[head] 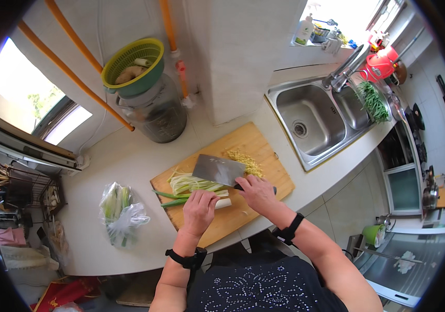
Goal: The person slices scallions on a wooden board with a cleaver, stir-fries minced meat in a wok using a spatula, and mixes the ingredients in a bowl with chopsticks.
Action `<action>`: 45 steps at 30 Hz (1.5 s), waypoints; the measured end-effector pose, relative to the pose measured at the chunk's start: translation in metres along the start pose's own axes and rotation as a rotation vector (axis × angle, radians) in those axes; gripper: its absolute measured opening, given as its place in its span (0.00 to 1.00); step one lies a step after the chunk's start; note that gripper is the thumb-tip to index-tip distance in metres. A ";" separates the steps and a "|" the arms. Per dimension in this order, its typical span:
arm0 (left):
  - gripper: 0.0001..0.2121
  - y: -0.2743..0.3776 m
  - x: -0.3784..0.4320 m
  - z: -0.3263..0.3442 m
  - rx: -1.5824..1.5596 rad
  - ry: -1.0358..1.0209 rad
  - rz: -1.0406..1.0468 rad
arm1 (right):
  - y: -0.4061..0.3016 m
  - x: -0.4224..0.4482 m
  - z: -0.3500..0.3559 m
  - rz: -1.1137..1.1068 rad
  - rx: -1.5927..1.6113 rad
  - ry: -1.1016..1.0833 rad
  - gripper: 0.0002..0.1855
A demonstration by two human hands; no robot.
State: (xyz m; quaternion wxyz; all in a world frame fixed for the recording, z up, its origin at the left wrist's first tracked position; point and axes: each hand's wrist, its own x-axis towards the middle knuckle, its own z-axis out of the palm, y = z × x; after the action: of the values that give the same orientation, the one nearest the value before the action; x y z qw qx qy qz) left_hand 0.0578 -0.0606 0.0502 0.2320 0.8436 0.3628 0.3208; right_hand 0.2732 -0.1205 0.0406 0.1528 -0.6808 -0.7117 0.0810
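My right hand [256,192] grips the dark handle of a broad steel cleaver [219,170], its blade lying nearly flat above the wooden cutting board [242,216]. Fingers bent, my left hand [199,210] rests on a scallion stalk [223,203]; its white end shows to the right and green leaves [175,199] to the left. Whether the fingers close around it is partly hidden. Slit pale scallion strips [183,183] lie behind that hand, some under the blade. A pile of finely chopped yellowish bits, possibly ginger [247,162], sits beyond the cleaver at the board's right.
On the counter at left lies a plastic bag [123,214] of scallions. A green and yellow colander [134,72] stands on a large lidded jar [160,113] by the wall. The double steel sink [310,111] is at right, with green beans [373,102] in a strainer beside it.
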 end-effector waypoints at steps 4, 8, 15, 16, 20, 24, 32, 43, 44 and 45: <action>0.04 0.037 0.022 0.027 -0.062 0.017 0.017 | 0.033 -0.012 0.005 -0.124 0.019 0.103 0.17; 0.04 0.086 0.037 0.061 -0.089 -0.071 -0.010 | 0.067 -0.048 -0.032 -0.068 0.216 0.120 0.17; 0.07 0.198 0.079 0.190 -0.086 -0.249 0.201 | 0.184 -0.186 -0.117 0.265 0.391 0.263 0.10; 0.06 0.226 0.083 0.215 -0.129 -0.316 0.196 | 0.203 -0.215 -0.128 0.364 0.429 0.262 0.09; 0.11 0.310 0.095 0.312 -0.283 -0.544 0.385 | 0.266 -0.304 -0.157 0.508 0.484 0.349 0.09; 0.11 0.414 0.118 0.390 -0.356 -0.671 0.633 | 0.332 -0.379 -0.171 0.701 0.475 0.454 0.08; 0.18 0.523 0.211 0.559 -0.710 -1.190 0.071 | 0.481 -0.425 -0.217 1.011 0.684 0.585 0.08; 0.27 0.678 0.380 0.801 -1.205 -1.280 -0.509 | 0.764 -0.464 -0.346 1.165 0.609 0.743 0.23; 0.29 0.693 0.399 0.822 -1.215 -1.256 -0.530 | 0.797 -0.468 -0.350 1.172 0.626 0.783 0.26; 0.29 0.704 0.415 0.840 -1.201 -1.253 -0.533 | 0.827 -0.470 -0.356 1.136 0.608 0.807 0.28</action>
State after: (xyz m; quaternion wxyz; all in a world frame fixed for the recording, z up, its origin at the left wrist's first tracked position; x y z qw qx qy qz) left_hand 1.2001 -0.3211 0.0674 0.8542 0.4888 0.1250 -0.1259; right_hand 1.1834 -0.5713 0.0575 0.5169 -0.8474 -0.0870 0.0847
